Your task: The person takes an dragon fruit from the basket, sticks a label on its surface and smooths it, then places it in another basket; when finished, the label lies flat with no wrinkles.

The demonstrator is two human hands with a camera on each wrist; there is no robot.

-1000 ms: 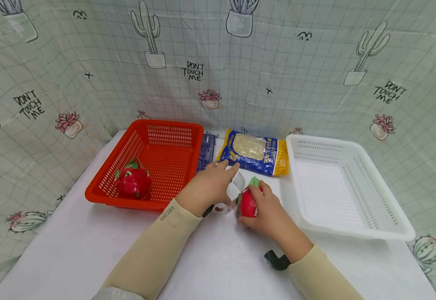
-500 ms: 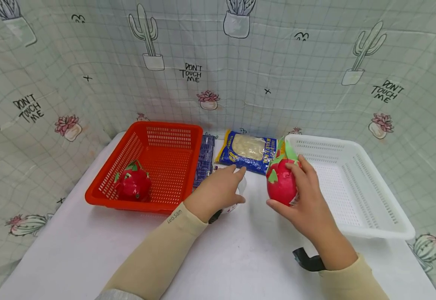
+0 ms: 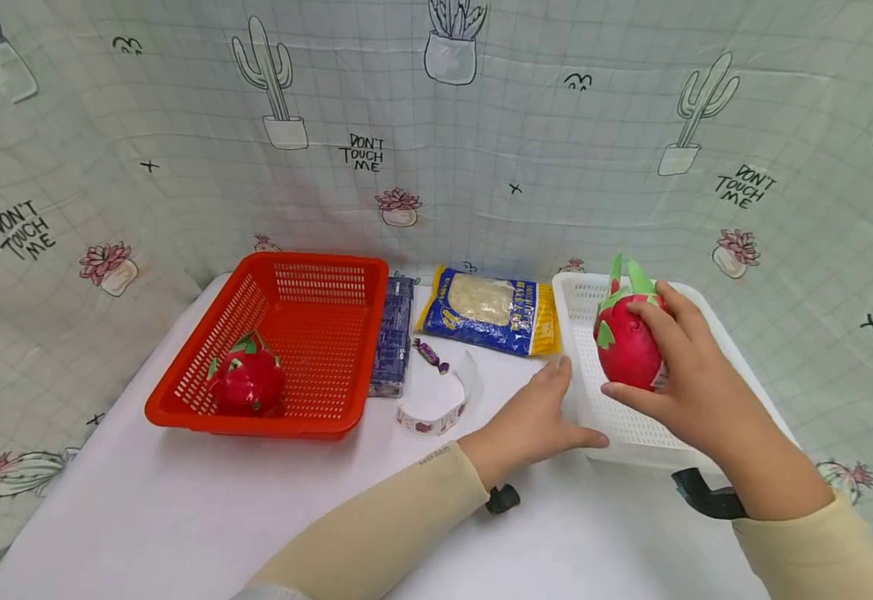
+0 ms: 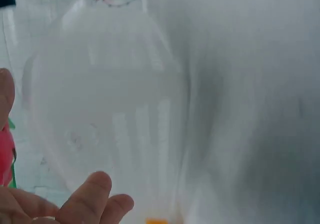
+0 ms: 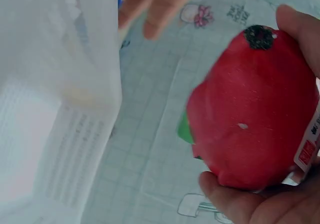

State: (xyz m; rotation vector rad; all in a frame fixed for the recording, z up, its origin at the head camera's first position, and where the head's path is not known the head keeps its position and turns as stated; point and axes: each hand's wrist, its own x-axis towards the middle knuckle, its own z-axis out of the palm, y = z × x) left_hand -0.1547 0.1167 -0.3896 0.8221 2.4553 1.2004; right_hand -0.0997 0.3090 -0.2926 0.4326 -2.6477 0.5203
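My right hand (image 3: 695,379) holds a red dragon fruit (image 3: 627,342) with green leaf tips above the white plastic basket (image 3: 567,358). In the right wrist view the fruit (image 5: 250,109) shows its dark end and a small label, thumb and fingers around it. My left hand (image 3: 530,425) reaches to the basket's near left side with thumb and fingers spread; whether it touches the wall I cannot tell. The left wrist view shows its fingertips (image 4: 92,199) in front of the pale wall. A second dragon fruit (image 3: 247,379) lies in the red basket (image 3: 361,350).
Between the baskets lie a blue-and-yellow packet (image 3: 489,310), a dark blue patterned flat item (image 3: 391,342), a purple wrapped candy (image 3: 431,356) and a curled, clear printed strip (image 3: 436,421). A patterned cloth (image 3: 466,167) hangs behind the white table.
My right hand has lifted the dragon fruit and carried it right, over the white basket. The left hand has moved right from the clear strip to the basket's side, uncovering the candy.
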